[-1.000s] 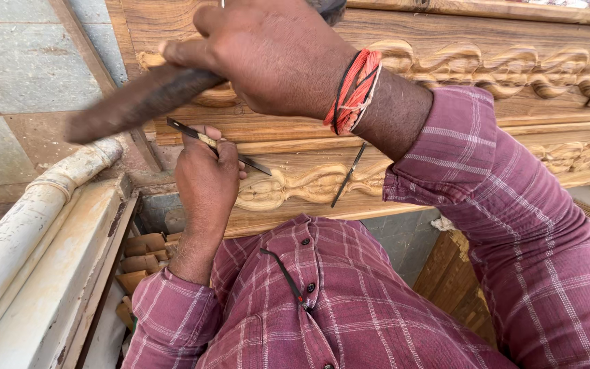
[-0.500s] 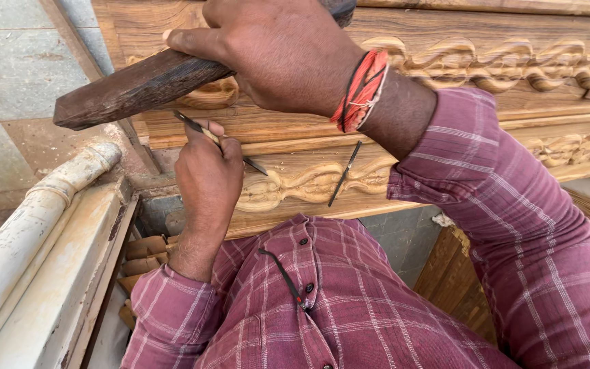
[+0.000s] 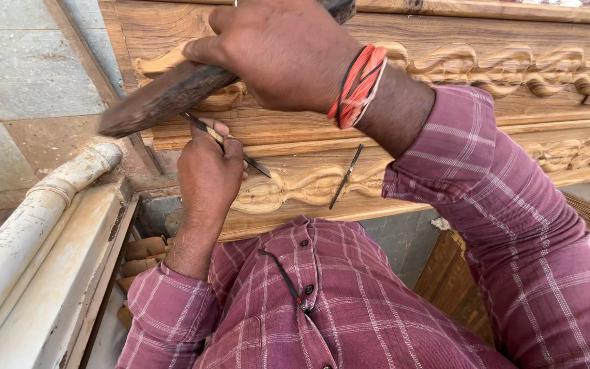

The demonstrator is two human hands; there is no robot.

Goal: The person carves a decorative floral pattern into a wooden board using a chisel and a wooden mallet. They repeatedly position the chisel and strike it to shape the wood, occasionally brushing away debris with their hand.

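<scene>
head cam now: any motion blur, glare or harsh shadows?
Head view: even daylight, no glare. The right hand and its dark wooden mallet sit close to the lens and look slightly soft. The left hand, its chisel and the carved wooden panel are sharp. Only soft shadows, under the carved mouldings. The mallet's top end is cut off by the frame edge.

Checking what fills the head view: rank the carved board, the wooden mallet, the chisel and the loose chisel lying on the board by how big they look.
1. Carved board
2. Mallet, though it is nearer the camera
3. Chisel and loose chisel: alike, and the left hand hides part of the first, so unranked
</scene>
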